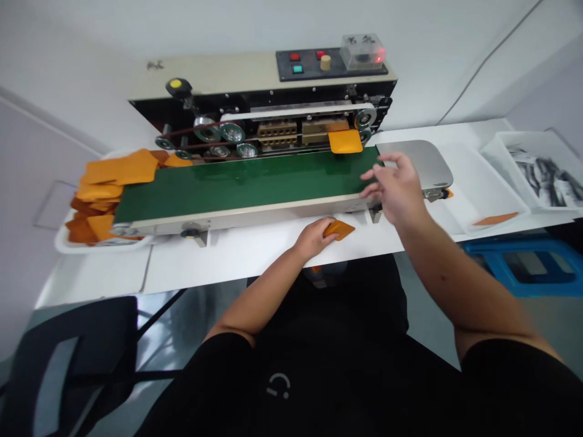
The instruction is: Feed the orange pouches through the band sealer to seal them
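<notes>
My left hand (314,238) rests on the white table, its fingers closed on an orange pouch (340,229) just below the machine's front edge. My right hand (395,183) hovers open, fingers spread, over the right end of the green conveyor belt (237,185), holding nothing. Another orange pouch (345,141) sits at the back of the belt, its top edge in the sealing head of the band sealer (273,130). Several sealed orange pouches (109,182) are piled at the belt's left end.
A metal infeed plate (423,159) lies right of the belt. A white tray (483,194) holds one orange pouch (495,219); a second tray (542,173) holds dark items. A blue stool (523,264) stands below right, a black chair (68,358) at the lower left.
</notes>
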A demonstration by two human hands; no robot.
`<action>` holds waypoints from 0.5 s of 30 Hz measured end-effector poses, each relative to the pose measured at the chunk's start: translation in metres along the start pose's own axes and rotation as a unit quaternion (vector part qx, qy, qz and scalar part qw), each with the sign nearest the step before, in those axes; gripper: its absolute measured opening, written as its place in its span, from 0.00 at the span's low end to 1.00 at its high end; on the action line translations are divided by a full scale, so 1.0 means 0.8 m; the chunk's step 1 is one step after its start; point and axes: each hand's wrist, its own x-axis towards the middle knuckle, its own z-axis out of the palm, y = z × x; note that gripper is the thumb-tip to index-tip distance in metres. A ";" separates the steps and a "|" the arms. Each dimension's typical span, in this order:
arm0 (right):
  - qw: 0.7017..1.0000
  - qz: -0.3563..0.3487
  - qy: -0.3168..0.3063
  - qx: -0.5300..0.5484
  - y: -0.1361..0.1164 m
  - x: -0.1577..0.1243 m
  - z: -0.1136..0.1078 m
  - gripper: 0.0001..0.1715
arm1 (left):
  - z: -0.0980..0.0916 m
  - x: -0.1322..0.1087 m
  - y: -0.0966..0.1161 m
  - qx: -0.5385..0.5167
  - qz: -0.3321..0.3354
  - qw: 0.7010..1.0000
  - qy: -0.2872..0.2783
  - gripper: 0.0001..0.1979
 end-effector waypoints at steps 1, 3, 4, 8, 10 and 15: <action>1.000 -0.019 -0.001 -0.007 0.017 -0.021 -0.005 0.20 | -0.001 0.000 0.001 -0.007 -0.004 1.000 0.004 0.18; 0.998 -0.047 0.009 -0.030 0.058 -0.060 -0.014 0.17 | -0.002 -0.001 0.002 -0.029 -0.011 0.999 0.022 0.16; 0.997 -0.054 0.024 -0.046 0.081 -0.076 -0.018 0.16 | -0.003 -0.001 0.002 -0.044 -0.014 0.998 0.031 0.16; 0.992 -0.035 0.060 -0.101 0.160 -0.108 -0.028 0.20 | -0.001 -0.001 -0.001 -0.115 -0.022 0.992 0.039 0.16; 0.994 -0.001 0.033 -0.105 0.184 -0.110 -0.029 0.28 | 0.003 0.000 -0.004 -0.166 -0.022 0.985 0.028 0.17; 0.993 0.071 -0.056 -0.076 0.199 -0.107 -0.027 0.25 | 0.009 -0.002 -0.011 -0.246 -0.012 0.969 -0.004 0.17</action>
